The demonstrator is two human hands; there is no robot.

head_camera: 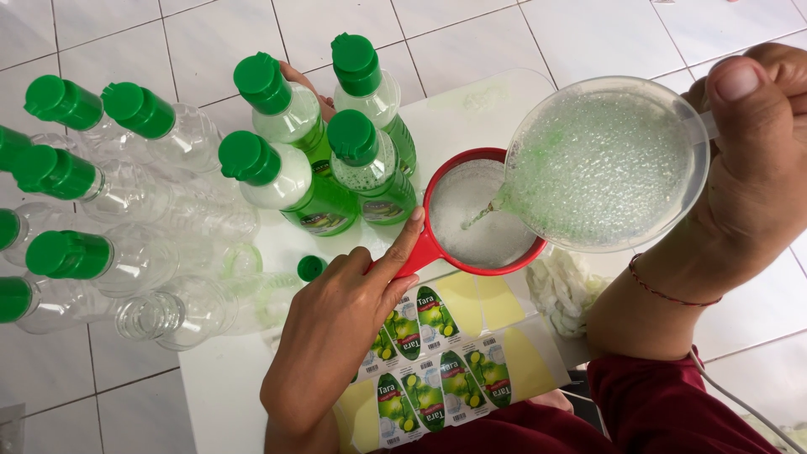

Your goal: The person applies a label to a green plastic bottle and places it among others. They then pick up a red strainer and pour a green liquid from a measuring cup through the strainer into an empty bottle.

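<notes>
My left hand (349,311) grips the handle of a red funnel (437,181) that is full of white foam, forefinger laid along its rim. My right hand (752,160) tilts a clear plastic jug (609,164) by its handle, and a thin green stream of foamy liquid runs from the jug's lip into the funnel. Whatever sits under the funnel is hidden. Just left of the funnel stand several filled bottles (307,181) of green liquid with green caps.
Several empty clear bottles (126,197) with green caps lie and stand at the left; one uncapped bottle (181,311) lies on its side beside a loose green cap (311,267). A sheet of green oval stickers (441,357) lies on the white board near me. White tiled floor surrounds everything.
</notes>
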